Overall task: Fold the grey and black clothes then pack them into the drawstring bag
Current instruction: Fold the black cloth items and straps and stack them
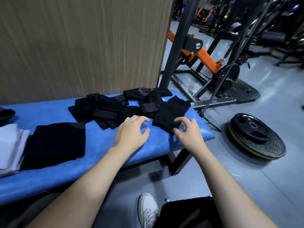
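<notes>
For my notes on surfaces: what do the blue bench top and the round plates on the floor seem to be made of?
Blue bench top: probably padded vinyl or faux leather; smooth, slightly glossy, with rounded edges. Round plates: likely metal or rubber-coated metal; black, hard-looking, with raised lettering and a yellow rim band.

Both forearms were bare and reached forward from the lower edge of the view, roughly parallel. The left hand [131, 134] was palm down, fingers curled and spread, thumb apart from them, gripping nothing. The right hand [189, 131] was palm down, fingers bent inward, thumb and forefinger close together; whether they pinched anything could not be told.
</notes>
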`<action>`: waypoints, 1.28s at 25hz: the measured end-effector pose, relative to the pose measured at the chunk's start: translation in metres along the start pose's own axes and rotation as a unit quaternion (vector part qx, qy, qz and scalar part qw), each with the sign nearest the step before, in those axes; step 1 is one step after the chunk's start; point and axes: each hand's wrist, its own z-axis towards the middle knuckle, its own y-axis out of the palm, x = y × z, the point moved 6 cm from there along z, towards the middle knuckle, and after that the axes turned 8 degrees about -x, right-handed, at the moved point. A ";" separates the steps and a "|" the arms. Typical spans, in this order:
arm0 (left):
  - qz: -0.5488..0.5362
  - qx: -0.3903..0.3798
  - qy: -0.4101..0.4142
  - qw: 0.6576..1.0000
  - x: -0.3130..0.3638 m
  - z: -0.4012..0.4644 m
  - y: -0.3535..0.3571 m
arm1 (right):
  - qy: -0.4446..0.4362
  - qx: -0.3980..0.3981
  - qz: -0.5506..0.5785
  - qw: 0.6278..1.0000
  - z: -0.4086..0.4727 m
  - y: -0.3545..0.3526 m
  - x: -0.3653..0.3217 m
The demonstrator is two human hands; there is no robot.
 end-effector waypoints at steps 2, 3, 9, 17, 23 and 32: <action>-0.023 -0.027 0.002 0.999 0.001 0.006 0.015 | 0.037 -0.008 0.001 0.999 0.003 0.001 0.008; -0.035 -0.040 0.005 0.999 0.000 0.008 0.021 | 0.054 -0.021 -0.004 0.998 0.003 0.003 0.009; -0.070 -0.090 0.010 0.993 0.005 0.013 0.035 | 0.078 -0.087 -0.068 0.991 0.004 0.015 0.009; -0.304 -0.079 -0.097 0.944 -0.009 0.008 0.027 | 0.074 -0.178 0.117 0.974 -0.022 0.017 -0.012; -0.236 -0.035 -0.136 0.962 -0.028 -0.009 -0.002 | 0.083 -0.051 0.089 0.991 -0.015 0.000 0.001; -0.140 -0.076 -0.141 0.977 -0.053 -0.027 -0.028 | 0.118 -0.054 -0.049 0.990 -0.011 0.006 0.007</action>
